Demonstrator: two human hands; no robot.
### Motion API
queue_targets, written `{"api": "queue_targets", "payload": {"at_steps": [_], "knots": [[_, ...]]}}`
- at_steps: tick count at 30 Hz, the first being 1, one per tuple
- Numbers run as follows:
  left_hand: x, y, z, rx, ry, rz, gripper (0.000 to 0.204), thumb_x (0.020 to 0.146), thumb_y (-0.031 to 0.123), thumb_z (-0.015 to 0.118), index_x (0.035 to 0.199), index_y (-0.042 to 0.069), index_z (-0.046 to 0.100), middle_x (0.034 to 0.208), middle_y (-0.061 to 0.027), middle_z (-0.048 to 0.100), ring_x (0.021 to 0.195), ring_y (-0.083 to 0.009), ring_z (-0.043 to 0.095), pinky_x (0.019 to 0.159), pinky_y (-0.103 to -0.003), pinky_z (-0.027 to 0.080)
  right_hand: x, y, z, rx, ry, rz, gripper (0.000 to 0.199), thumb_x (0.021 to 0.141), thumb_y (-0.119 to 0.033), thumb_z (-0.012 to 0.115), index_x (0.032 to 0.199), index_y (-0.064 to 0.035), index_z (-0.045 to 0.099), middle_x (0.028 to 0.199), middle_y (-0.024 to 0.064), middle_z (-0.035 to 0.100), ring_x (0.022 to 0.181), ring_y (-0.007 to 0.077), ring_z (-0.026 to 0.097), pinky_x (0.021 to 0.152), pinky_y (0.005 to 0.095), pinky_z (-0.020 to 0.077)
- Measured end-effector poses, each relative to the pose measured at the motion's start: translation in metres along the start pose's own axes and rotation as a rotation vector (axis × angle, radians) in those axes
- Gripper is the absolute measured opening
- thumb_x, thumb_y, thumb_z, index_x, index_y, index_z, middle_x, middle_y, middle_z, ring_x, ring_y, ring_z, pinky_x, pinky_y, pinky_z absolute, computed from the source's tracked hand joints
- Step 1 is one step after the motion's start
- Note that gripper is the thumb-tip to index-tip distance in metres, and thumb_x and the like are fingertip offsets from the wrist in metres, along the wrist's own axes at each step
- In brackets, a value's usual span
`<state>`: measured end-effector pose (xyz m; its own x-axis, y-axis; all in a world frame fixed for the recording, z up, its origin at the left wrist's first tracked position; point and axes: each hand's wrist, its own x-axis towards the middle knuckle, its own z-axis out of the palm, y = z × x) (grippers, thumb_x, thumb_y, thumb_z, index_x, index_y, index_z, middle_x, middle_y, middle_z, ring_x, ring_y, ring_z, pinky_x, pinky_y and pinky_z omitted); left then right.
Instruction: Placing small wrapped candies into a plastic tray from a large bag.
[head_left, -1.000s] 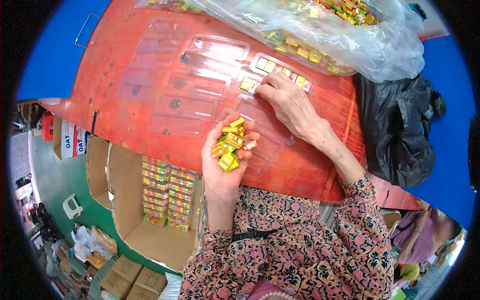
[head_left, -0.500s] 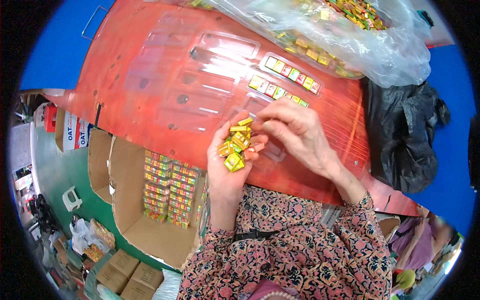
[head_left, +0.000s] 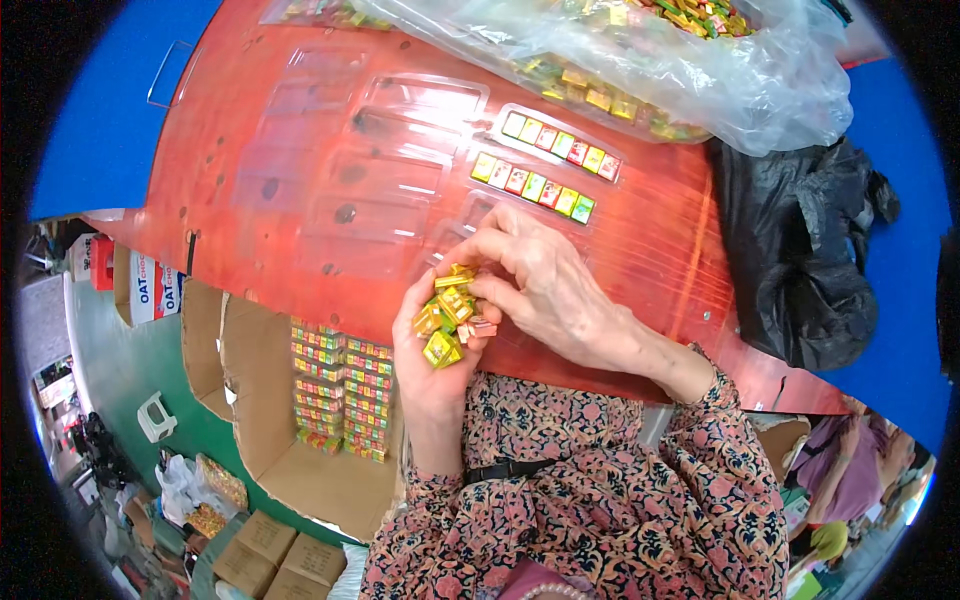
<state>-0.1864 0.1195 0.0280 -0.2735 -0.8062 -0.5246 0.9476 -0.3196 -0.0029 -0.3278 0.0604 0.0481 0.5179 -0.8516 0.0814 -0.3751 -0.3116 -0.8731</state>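
The left hand (head_left: pixel 432 378) cups small wrapped pieces (head_left: pixel 453 307), fingers curled round them; the right hand (head_left: pixel 550 285) bends over these, whether pinching one I cannot tell. Beyond, clear trays (head_left: pixel 395 178) have two compartments filled; a plastic bag (head_left: pixel 765 95) holds loose pieces, a cardboard box (head_left: pixel 325 490) stacked packs (head_left: pixel 367 400).

"Looking from where?"
"From up on a person's head, with the left one of two side-by-side cameras."
"Facing which way?"
"Down and a bit ahead, past the flowery top (head_left: pixel 600 470) and onto the red table (head_left: pixel 650 250)."
"Close up?"
"Quite near the left hand (head_left: pixel 440 380) and right hand (head_left: pixel 545 280). Wide too, from the brown box (head_left: pixel 262 380) at near left to the clear bag (head_left: pixel 765 110) at far right."
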Motion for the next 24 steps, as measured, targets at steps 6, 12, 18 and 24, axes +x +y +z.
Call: {"api": "queue_targets", "payload": {"at_steps": [6, 12, 18, 24], "knots": [[0.004, -0.007, -0.001, 0.142, -0.002, 0.049, 0.041, 0.091, 0.03, 0.037, 0.116, -0.001, 0.047, 0.09, -0.0161, 0.059, 0.066, -0.025, 0.061, 0.046, -0.027, 0.049, 0.005, 0.002, -0.007, 0.107, -0.081, 0.028, 0.018, 0.072, 0.001, 0.056, 0.09, -0.0002, 0.059, 0.075, 0.0094, 0.051, 0.069, 0.0198, 0.055, 0.063, 0.031, 0.044], [0.004, -0.004, -0.005, 0.133, -0.002, 0.05, 0.041, 0.091, 0.027, 0.037, 0.122, 0.0, 0.044, 0.094, -0.0156, 0.059, 0.068, -0.0234, 0.06, 0.047, -0.027, 0.049, 0.007, 0.005, -0.007, 0.141, -0.118, 0.03, 0.016, 0.073, 0.001, 0.055, 0.088, 0.0009, 0.059, 0.074, 0.007, 0.05, 0.068, 0.0144, 0.052, 0.061, 0.0268, 0.0429], [-0.003, 0.004, -0.009, 0.075, -0.022, 0.073, 0.039, 0.092, 0.025, 0.036, 0.12, 0.0, 0.046, 0.099, -0.0226, 0.057, 0.071, -0.0268, 0.059, 0.048, -0.027, 0.047, 0.009, 0.004, -0.028, 0.184, 0.082, 0.092, 0.012, 0.074, 0.004, 0.058, 0.086, 0.0009, 0.059, 0.084, 0.0066, 0.056, 0.079, 0.0141, 0.055, 0.067, 0.0239, 0.0433], [-0.016, 0.013, -0.009, 0.006, -0.04, 0.094, 0.038, 0.091, 0.024, 0.038, 0.119, -0.001, 0.046, 0.1, -0.0238, 0.057, 0.069, -0.027, 0.058, 0.047, -0.028, 0.047, 0.002, 0.028, -0.031, -0.335, 0.048, -0.172, 0.019, 0.067, 0.004, 0.063, 0.084, -0.0014, 0.059, 0.084, 0.0097, 0.057, 0.08, 0.0246, 0.056, 0.068, 0.0311, 0.046]]}}
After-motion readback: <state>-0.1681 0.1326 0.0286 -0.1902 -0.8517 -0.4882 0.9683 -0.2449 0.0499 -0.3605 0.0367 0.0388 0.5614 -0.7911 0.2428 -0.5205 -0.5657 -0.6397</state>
